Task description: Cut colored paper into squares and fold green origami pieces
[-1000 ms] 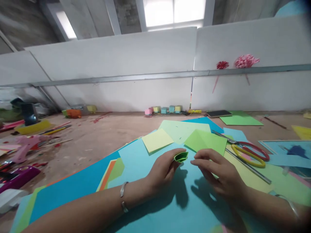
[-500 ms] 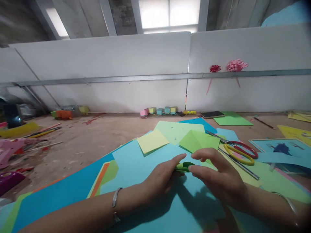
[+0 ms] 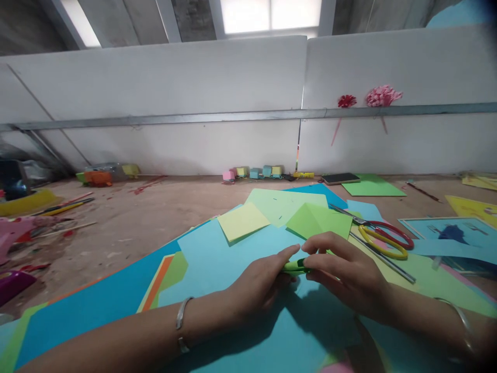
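Between my two hands is a small folded piece of green paper (image 3: 294, 266), held just above light blue sheets (image 3: 217, 264). My left hand (image 3: 264, 282) grips its left end, thumb on top and fingers underneath. At the right end, my right hand (image 3: 345, 272) pinches the paper with its fingertips. Part of the paper is hidden by the fingers. Beyond the hands lie a creased green sheet (image 3: 320, 220) and a pale yellow square of paper (image 3: 243, 223).
Scissors with red and yellow handles (image 3: 382, 241) lie to the right beside a thin metal rod (image 3: 388, 261). A black phone (image 3: 340, 178) rests near the white wall panel. Small paper cubes (image 3: 255, 173) stand along the back. Pencils (image 3: 68, 207) lie at the left.
My right-hand fingers have closed in on the green paper; its raised loop looks flatter. My left hand keeps its hold. The whole view has shifted slightly.
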Motion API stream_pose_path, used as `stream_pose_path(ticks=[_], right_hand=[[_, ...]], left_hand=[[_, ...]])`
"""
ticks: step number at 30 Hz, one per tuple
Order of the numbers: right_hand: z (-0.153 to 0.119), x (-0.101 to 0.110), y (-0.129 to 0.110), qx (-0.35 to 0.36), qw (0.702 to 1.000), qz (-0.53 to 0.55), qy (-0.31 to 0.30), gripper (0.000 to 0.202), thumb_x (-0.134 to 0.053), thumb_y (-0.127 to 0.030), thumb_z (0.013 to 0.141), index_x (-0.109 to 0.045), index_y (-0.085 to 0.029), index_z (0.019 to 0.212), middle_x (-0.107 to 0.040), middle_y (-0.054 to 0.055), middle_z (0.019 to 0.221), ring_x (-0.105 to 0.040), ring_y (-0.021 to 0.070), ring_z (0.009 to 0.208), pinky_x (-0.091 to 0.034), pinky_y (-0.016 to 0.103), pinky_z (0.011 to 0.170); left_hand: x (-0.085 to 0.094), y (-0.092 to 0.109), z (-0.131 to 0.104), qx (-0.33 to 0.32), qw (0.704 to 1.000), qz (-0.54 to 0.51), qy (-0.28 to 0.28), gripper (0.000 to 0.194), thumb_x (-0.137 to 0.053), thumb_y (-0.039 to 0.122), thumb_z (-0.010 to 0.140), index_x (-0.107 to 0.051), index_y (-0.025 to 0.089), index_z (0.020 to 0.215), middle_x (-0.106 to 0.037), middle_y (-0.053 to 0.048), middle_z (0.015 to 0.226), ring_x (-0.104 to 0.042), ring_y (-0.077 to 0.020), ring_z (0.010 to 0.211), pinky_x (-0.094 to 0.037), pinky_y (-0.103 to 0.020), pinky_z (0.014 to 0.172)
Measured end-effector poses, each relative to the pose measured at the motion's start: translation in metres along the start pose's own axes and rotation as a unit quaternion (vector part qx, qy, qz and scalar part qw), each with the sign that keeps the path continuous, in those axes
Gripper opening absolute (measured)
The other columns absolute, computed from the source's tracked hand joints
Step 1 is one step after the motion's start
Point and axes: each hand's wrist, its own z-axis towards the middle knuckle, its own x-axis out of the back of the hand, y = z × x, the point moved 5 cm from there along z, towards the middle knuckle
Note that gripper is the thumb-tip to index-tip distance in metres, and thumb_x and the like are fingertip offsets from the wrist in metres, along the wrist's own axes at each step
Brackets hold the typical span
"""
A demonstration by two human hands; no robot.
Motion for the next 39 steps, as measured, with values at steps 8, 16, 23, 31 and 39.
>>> stream_pose_path(ticks=[8,16,23,31,39], right_hand=[[-0.005,-0.001,0.015,-0.062,0.998,0.012,0.025,0.005,-0.060,-0.016,0.092,-0.064,-0.020,0.090,-0.069,0.006,0.088,-0.066,0.0137,0.078,-0.056,0.023,0.070],[-0.014,-0.001,0.047,-0.255,0.963,0.071,0.056,0.014,-0.063,-0.030,0.088,-0.066,-0.019,0.080,-0.067,0.003,0.078,-0.061,0.0147,0.067,-0.050,0.026,0.059],[-0.021,-0.012,0.067,-0.462,0.856,0.232,0.021,0.032,-0.064,-0.045,0.082,-0.060,-0.018,0.066,-0.058,-0.001,0.058,-0.052,0.0108,0.054,-0.046,0.024,0.054],[-0.019,-0.009,0.060,-0.345,0.922,0.172,0.038,0.022,-0.068,-0.033,0.084,-0.064,-0.018,0.068,-0.057,-0.001,0.063,-0.053,0.0107,0.057,-0.046,0.022,0.053],[-0.011,-0.008,0.019,-0.089,0.991,0.096,0.018,0.002,-0.064,-0.017,0.089,-0.067,-0.017,0.088,-0.068,0.006,0.086,-0.066,0.0142,0.080,-0.055,0.023,0.071]], left_hand=[[0.012,0.004,-0.002,-0.011,0.990,0.083,0.110,0.035,-0.057,0.016,0.087,-0.048,0.021,0.121,-0.065,-0.011,0.111,-0.062,-0.0233,0.097,-0.052,-0.038,0.083],[0.025,0.003,0.008,0.016,0.990,0.023,0.135,0.012,-0.067,0.021,0.083,-0.059,0.019,0.075,-0.056,-0.005,0.104,-0.057,-0.0208,0.099,-0.044,-0.040,0.090],[0.010,-0.021,0.010,0.193,0.909,-0.362,0.074,0.037,-0.069,0.050,0.080,-0.053,0.017,0.072,-0.052,-0.002,0.081,-0.046,-0.0112,0.065,-0.038,-0.026,0.059],[0.018,-0.011,0.006,0.148,0.975,-0.103,0.132,0.040,-0.072,0.025,0.074,-0.052,0.019,0.108,-0.066,-0.006,0.095,-0.062,-0.0220,0.090,-0.047,-0.039,0.082],[0.014,0.002,0.004,0.079,0.991,0.098,0.045,0.010,-0.060,0.021,0.086,-0.068,0.017,0.090,-0.072,-0.002,0.076,-0.060,-0.0150,0.065,-0.043,-0.026,0.061]])
